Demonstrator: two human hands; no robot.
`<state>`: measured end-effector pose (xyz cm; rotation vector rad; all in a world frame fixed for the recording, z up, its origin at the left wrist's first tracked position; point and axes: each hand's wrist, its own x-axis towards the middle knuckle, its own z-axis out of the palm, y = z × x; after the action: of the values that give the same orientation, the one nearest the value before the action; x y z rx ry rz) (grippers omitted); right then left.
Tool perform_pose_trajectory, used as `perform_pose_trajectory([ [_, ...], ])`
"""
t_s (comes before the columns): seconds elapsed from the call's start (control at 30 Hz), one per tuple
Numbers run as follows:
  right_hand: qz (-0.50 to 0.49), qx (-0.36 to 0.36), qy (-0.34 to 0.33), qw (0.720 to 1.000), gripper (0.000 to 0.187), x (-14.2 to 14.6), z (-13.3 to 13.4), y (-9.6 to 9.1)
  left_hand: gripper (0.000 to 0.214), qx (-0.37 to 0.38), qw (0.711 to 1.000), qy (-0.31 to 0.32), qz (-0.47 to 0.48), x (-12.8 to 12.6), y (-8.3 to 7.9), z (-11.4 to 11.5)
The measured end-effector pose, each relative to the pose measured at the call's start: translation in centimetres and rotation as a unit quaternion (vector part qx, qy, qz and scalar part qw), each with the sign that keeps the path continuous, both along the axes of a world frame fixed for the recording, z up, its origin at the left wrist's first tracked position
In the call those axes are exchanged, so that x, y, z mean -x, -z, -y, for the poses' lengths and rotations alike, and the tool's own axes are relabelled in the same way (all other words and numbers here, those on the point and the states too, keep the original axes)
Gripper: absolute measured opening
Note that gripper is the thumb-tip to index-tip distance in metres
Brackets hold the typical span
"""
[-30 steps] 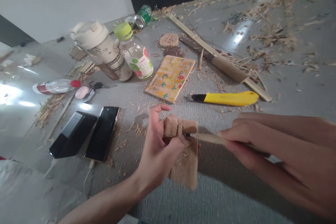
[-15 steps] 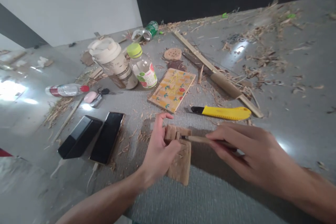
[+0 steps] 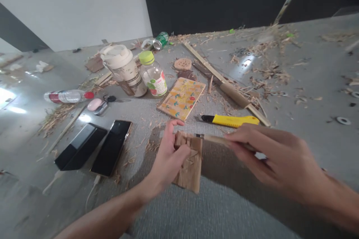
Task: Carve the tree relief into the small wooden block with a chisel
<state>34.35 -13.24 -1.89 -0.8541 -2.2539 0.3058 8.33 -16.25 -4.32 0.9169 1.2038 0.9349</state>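
A small brown wooden board [image 3: 192, 175] lies flat on the grey surface, with cut marks and a notch near its far end. My left hand [image 3: 168, 160] grips its left side, thumb across the top and index finger curled around the far end. In my right hand [image 3: 266, 155] is a thin carving chisel [image 3: 214, 139] with a pale wooden handle, pinched in the fingers. Its short metal tip points left at the board's far right corner; whether it touches I cannot tell. Just beyond the right hand lies a yellow utility knife [image 3: 235, 120].
A patterned notebook [image 3: 182, 99] lies beyond the board. Behind it stand a clear bottle [image 3: 153, 76] and a lidded cup [image 3: 125, 71]. A phone [image 3: 111, 147] and black box [image 3: 81, 145] lie left. Long wooden strips [image 3: 224, 78] and scattered shavings spread to the right.
The chisel's tip has moved from the notch toward the board's far right corner, slightly farther from my left thumb. My left hand still holds the board. The view has shifted slightly.
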Motion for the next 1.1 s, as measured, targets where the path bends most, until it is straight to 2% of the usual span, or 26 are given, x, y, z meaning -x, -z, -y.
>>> perform_pose_trajectory([
  [0.07, -0.016, 0.009, 0.029, 0.999, 0.012, -0.2, -0.4, 0.2, 0.054, -0.009, 1.0, -0.006, -0.004, 0.0, 0.1, 0.0],
  [0.17, -0.028, 0.03, 0.059, 0.997, 0.014, -0.2, -1.0, 1.4, 0.049, -0.031, 0.999, -0.023, -0.028, 0.1, 0.5, -0.1],
  [0.33, -0.006, 0.051, 0.07, 0.996, 0.019, -0.5, -1.5, 4.5, 0.048, -0.059, 0.995, -0.05, -0.066, -0.1, 0.9, -0.2],
  [0.47, 0.033, 0.032, 0.075, 0.996, 0.018, -0.8, -1.8, 5.8, 0.048, -0.054, 0.996, -0.055, -0.053, -0.1, 0.6, -0.3],
  [0.73, 0.099, -0.017, 0.059, 0.993, 0.013, -0.5, -1.8, 6.6, 0.047, -0.068, 0.996, -0.047, -0.044, 0.1, 0.2, -0.4],
  [1.1, 0.115, -0.041, 0.048, 0.991, 0.011, -0.5, -1.9, 6.6, 0.046, -0.066, 0.996, -0.037, -0.051, 0.1, -0.1, -0.4],
])
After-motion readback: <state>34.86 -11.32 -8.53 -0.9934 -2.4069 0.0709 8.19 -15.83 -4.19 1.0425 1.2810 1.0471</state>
